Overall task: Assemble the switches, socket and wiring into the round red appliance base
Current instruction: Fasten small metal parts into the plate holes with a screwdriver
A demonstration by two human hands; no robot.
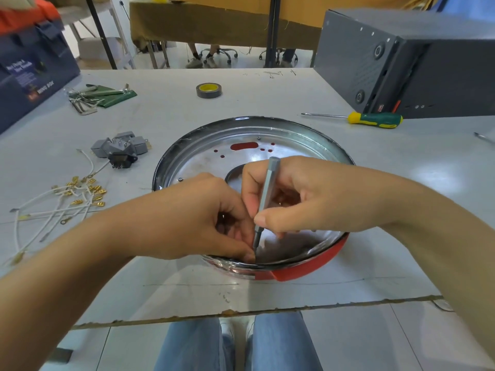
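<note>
Grey table (267,89) holds the round red base (308,269) near its front edge. Right hand (289,199) pinches a slim silver screwdriver (265,199) upright inside the near rim, where left hand (203,220), fingers curled, pinches at its tip.

1. The appliance base (302,145) sits mid-table.
2. Switches and socket (122,148) lie left of it, wires (53,207) nearer.
3. A screwdriver (375,120) lies far right; tape roll (209,90) behind.
</note>
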